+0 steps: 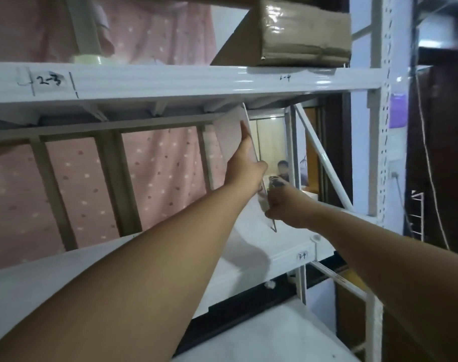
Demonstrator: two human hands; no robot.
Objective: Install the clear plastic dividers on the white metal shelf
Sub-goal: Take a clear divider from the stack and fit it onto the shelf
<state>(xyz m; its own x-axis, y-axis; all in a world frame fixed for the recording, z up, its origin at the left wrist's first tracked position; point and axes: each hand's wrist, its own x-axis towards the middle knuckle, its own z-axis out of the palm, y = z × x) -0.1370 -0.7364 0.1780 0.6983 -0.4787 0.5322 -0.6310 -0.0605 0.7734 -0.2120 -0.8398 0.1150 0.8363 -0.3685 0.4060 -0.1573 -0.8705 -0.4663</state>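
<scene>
A clear plastic divider point(231, 137) stands tilted between two levels of the white metal shelf point(170, 82), its top edge touching the underside of the upper level. My left hand point(246, 165) lies flat against the divider's left face, fingers pointing up. My right hand point(282, 205) grips the divider's lower front edge, just above the lower shelf board point(288, 244). A thin metal wire or clip point(273, 227) pokes out below my right fist.
A taped brown parcel point(303, 32) and a roll of tape point(88, 58) sit on the upper level. Pink dotted fabric point(154, 178) hangs behind the rack. White upright posts point(379, 126) and a diagonal brace point(324, 158) stand at right. A person's head shows beyond.
</scene>
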